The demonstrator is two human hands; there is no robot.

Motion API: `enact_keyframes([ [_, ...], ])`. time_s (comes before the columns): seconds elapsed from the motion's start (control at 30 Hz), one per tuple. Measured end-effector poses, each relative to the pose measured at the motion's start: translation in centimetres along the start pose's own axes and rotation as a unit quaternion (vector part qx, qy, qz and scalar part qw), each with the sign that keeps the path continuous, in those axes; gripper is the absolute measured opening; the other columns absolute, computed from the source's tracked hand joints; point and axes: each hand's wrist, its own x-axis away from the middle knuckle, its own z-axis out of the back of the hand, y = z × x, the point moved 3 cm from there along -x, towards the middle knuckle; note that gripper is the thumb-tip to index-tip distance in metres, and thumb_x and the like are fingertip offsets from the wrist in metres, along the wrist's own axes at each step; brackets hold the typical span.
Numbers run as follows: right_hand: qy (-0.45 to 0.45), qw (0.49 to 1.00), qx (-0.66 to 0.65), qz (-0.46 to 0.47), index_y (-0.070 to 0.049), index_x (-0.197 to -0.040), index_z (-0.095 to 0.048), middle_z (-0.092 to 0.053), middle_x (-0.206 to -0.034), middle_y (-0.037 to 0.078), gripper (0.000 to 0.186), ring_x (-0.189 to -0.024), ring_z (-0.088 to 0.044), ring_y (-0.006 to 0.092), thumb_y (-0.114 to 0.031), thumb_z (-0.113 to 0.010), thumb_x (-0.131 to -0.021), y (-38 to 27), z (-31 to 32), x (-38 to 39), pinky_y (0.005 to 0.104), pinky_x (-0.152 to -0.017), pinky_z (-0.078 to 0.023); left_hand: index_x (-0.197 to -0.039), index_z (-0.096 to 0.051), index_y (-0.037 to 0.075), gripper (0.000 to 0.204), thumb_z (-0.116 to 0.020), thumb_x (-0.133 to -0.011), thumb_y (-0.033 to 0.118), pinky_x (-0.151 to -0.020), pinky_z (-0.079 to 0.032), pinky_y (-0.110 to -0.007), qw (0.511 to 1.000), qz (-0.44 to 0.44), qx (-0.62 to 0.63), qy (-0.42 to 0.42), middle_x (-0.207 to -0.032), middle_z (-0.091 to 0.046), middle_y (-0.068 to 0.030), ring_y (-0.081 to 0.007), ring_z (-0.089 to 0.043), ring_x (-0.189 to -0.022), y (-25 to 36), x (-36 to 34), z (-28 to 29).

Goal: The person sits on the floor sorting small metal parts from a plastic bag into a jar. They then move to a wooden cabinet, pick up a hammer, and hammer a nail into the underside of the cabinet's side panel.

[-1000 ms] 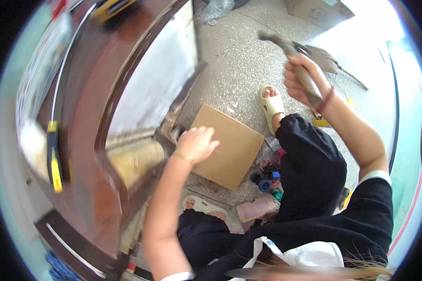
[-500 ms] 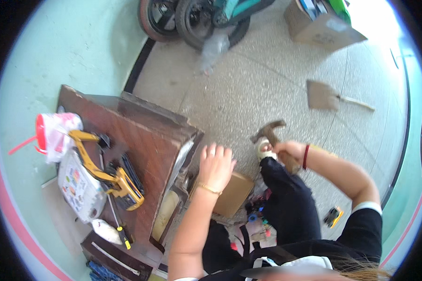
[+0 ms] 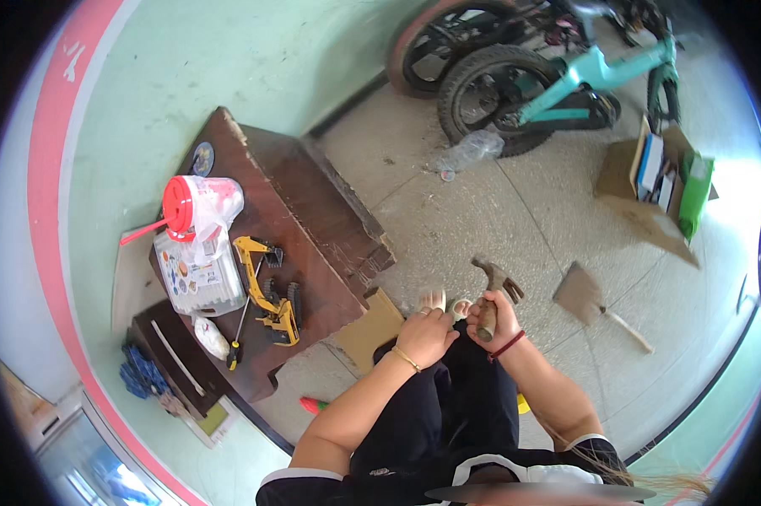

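My right hand (image 3: 502, 319) grips the wooden handle of a claw hammer (image 3: 497, 277), with the rusty head up beyond the fingers and the handle's end pointing down toward my legs. My left hand (image 3: 427, 337) is held over my lap, a little left of the hammer. Its fingers point forward, slightly bent, and nothing shows in them. To the left, a dark brown wooden cabinet (image 3: 313, 287) with a chipped edge bears a yellow toy excavator (image 3: 277, 322), a screwdriver (image 3: 234, 354) with a yellow and black handle, and a clear plastic case (image 3: 199, 282).
A red-lidded bucket (image 3: 178, 207) in a plastic bag sits on the cabinet. Cardboard (image 3: 372, 329) lies near its side. Ahead are a teal bicycle (image 3: 596, 72), a plastic bottle (image 3: 469, 153) and an open carton (image 3: 650, 215). A dustpan-like shovel (image 3: 579, 293) lies on the floor at right.
My view has swung left and my body has straightened. The hammer stays in my right hand, now closer to my left hand. My left hand has moved from beside the cabinet to over my lap.
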Motion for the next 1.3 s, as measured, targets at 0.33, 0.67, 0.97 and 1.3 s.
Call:
enact_keyframes([
  [0.33,0.049,0.814,0.577,0.056,-0.001,-0.072,-0.057,-0.054,-0.063,0.006,0.020,-0.054,-0.053,0.0175,-0.021,-0.061,-0.074,-9.7,-13.6,-10.0,0.0316,-0.051,-0.043,-0.097,-0.060,0.008,0.028,-0.061,-0.078,0.028,-0.080,-0.044,-0.042,0.967,0.202,0.117,0.100,-0.090,-0.060,-0.0110,-0.0315,-0.054,-0.092,-6.8,-7.5,3.8],
  [0.67,0.049,0.762,0.644,-0.042,-0.009,-0.071,-0.053,-0.047,-0.054,0.003,0.024,-0.042,-0.041,0.0160,-0.030,-0.062,-0.078,-12.1,-20.2,-30.7,0.0299,-0.042,-0.032,-0.101,-0.058,0.003,0.033,-0.059,-0.082,0.029,-0.080,-0.045,-0.043,0.908,0.315,0.192,0.197,-0.100,-0.060,-0.0165,-0.0335,-0.057,-0.092,-14.2,-17.6,0.3],
  [0.97,-0.025,0.757,0.652,-0.027,-0.007,-0.083,-0.054,-0.052,-0.069,0.005,0.039,-0.060,-0.051,0.0180,-0.044,-0.065,-0.074,-14.4,-18.6,-42.3,0.0324,-0.053,-0.040,-0.103,-0.057,-0.001,0.034,-0.056,-0.082,0.026,-0.075,-0.047,-0.042,0.808,0.411,0.330,0.263,-0.102,-0.059,-0.0196,-0.0354,-0.059,-0.087,-24.2,-26.6,-9.6],
  [1.3,-0.119,0.375,0.898,-0.196,-0.010,-0.072,-0.053,-0.046,-0.058,0.001,0.042,-0.047,-0.037,0.0091,-0.051,-0.056,-0.083,-13.6,-14.0,-47.4,0.0266,-0.042,-0.026,-0.112,-0.048,0.000,0.037,-0.056,-0.077,0.008,-0.072,-0.049,-0.036,0.633,0.524,0.438,0.364,-0.103,-0.057,-0.0199,-0.0335,-0.059,-0.086,-32.1,-26.5,-20.9],
])
